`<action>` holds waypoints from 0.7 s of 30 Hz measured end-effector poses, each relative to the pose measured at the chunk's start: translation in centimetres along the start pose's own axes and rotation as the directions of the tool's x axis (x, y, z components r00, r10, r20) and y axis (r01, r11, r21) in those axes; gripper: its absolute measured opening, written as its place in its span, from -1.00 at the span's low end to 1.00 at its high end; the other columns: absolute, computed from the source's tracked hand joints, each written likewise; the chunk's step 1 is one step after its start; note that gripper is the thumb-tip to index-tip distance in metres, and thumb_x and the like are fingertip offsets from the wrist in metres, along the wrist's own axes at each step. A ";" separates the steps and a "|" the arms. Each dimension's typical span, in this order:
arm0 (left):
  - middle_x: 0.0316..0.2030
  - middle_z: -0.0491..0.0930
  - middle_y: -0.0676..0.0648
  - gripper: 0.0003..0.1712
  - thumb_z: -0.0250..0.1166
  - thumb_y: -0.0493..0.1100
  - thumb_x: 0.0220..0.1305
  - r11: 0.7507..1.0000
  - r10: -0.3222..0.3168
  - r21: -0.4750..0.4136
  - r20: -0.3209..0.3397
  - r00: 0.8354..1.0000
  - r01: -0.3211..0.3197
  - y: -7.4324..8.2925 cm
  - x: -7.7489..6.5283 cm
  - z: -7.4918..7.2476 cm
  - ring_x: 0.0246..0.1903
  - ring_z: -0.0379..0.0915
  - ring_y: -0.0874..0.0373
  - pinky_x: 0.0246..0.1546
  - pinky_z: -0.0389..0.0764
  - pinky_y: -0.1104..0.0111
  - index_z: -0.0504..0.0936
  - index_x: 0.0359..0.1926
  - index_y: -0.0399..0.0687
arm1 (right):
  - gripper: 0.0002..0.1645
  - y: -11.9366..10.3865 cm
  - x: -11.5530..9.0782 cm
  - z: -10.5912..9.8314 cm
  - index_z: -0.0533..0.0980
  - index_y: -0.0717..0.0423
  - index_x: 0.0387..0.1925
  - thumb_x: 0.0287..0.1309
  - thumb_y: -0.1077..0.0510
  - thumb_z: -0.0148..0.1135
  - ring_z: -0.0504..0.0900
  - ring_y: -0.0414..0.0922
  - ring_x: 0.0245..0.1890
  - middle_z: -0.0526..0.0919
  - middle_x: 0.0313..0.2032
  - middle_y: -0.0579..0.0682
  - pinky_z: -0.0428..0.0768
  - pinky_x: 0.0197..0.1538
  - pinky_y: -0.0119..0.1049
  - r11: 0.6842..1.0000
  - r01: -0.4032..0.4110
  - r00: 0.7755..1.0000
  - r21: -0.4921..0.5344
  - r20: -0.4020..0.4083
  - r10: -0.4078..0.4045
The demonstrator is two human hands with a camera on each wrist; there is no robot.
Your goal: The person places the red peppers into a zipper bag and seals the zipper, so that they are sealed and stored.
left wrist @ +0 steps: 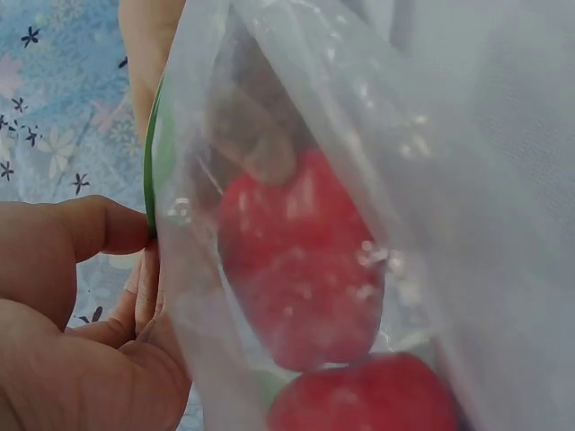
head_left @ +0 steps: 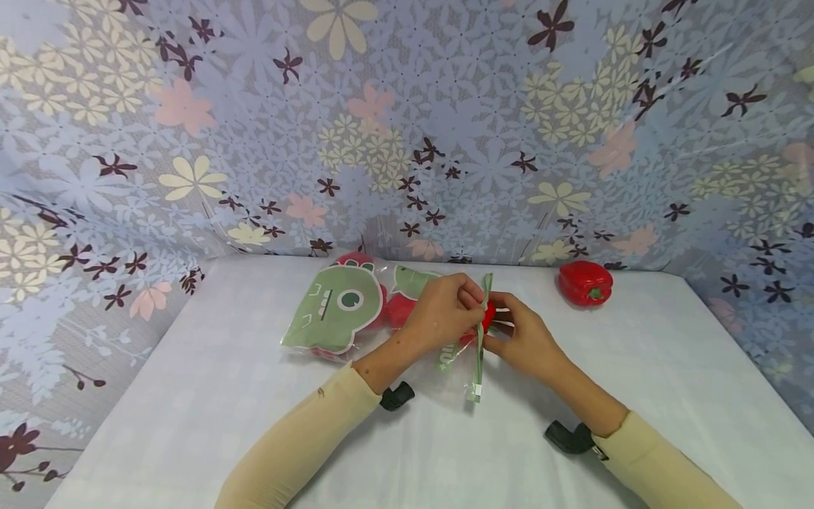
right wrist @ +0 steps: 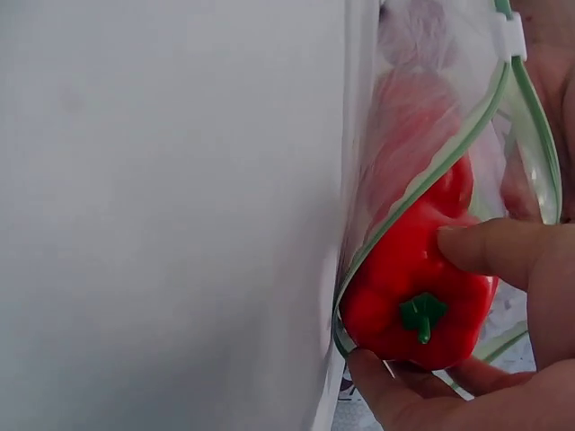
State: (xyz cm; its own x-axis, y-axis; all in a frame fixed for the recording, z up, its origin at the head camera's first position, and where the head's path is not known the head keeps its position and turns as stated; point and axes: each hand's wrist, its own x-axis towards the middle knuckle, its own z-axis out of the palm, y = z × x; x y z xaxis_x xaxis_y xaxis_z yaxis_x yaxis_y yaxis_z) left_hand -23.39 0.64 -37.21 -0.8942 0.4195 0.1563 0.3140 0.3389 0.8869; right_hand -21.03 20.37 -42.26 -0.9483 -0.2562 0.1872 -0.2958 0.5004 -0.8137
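My left hand [head_left: 439,311] pinches the green zip edge [left wrist: 153,171] of a clear zip bag [right wrist: 490,171] between thumb and fingers. At the bag's parted mouth, my right hand [head_left: 524,339] grips a shiny red toy bell pepper [right wrist: 404,287] with a green stem. The thumb presses on its side and fingers lie under it. Most of this pepper is within the bag opening, its stem end facing outward. Another red pepper [left wrist: 368,395] lies deeper in the bag, seen through the plastic. A white slider [right wrist: 510,36] sits on the zip.
A bag with a green dinosaur print [head_left: 337,307] and red contents lies left of my hands. Behind my left hand shows another green print [head_left: 410,281] with red below it. A loose red pepper [head_left: 585,284] rests at the back right of the white table [head_left: 159,417]. Floral cloth [head_left: 407,141] hangs behind.
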 end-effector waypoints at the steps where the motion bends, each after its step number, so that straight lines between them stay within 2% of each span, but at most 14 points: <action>1: -0.40 0.67 0.02 -0.90 0.37 -0.33 0.31 1.000 -0.003 -0.002 0.003 1.000 0.003 0.0 0.0 0.0 -0.50 0.64 0.24 -0.43 0.71 0.43 0.64 -0.17 -0.14 | -0.19 0.0 0.2 0.0 0.35 0.31 0.40 0.18 0.34 0.51 0.63 0.21 0.23 0.57 0.23 0.26 0.60 0.31 0.08 1.000 -0.013 1.000 -0.006 -0.010 0.013; 6: -0.39 0.67 -0.01 -0.87 0.37 -0.36 0.29 0.999 -0.017 -0.031 0.022 1.000 0.018 0.0 0.1 0.0 -0.52 0.65 0.22 -0.46 0.73 0.39 0.64 -0.16 -0.17 | -0.18 0.1 1.1 0.3 0.33 0.36 0.40 0.20 0.28 0.51 0.61 0.24 0.27 0.55 0.27 0.31 0.60 0.31 0.03 0.998 -0.065 0.997 -0.013 -0.048 0.065; 13: -0.40 0.67 0.01 -0.87 0.36 -0.35 0.28 1.000 -0.001 -0.008 0.013 1.000 0.001 0.0 0.1 -0.1 -0.50 0.65 0.25 -0.43 0.71 0.42 0.65 -0.15 -0.15 | -0.23 0.0 2.0 0.4 0.35 0.44 0.40 0.23 0.30 0.44 0.57 0.30 0.30 0.51 0.33 0.37 0.60 0.32 0.03 0.997 -0.076 0.994 -0.035 -0.083 0.073; 17: -0.39 0.66 0.01 -0.87 0.36 -0.36 0.28 1.000 0.009 -0.017 0.012 1.000 -0.009 -0.1 0.1 0.0 -0.50 0.65 0.26 -0.43 0.72 0.43 0.65 -0.15 -0.16 | -0.26 0.0 2.5 0.6 0.38 0.48 0.38 0.21 0.34 0.42 0.57 0.30 0.28 0.48 0.27 0.39 0.61 0.30 0.03 0.995 -0.093 0.991 -0.035 -0.102 0.089; 21: -0.39 0.67 -0.01 -0.87 0.36 -0.37 0.28 1.000 0.012 -0.028 0.010 1.000 -0.011 -0.1 0.2 0.0 -0.51 0.65 0.25 -0.43 0.73 0.42 0.65 -0.15 -0.18 | -0.39 -0.1 3.1 0.9 0.46 0.46 0.29 0.21 0.36 0.33 0.62 0.28 0.23 0.58 0.17 0.39 0.63 0.29 0.04 0.995 -0.091 0.989 -0.043 -0.121 0.086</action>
State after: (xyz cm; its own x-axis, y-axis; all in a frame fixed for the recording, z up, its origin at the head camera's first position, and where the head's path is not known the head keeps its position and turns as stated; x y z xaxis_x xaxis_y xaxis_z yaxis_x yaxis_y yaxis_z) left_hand -23.58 0.72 -37.26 -0.8873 0.4315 0.1625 0.3152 0.3104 0.8968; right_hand -23.84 18.74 -42.06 -0.9771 -0.1109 0.1818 -0.2127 0.5566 -0.8031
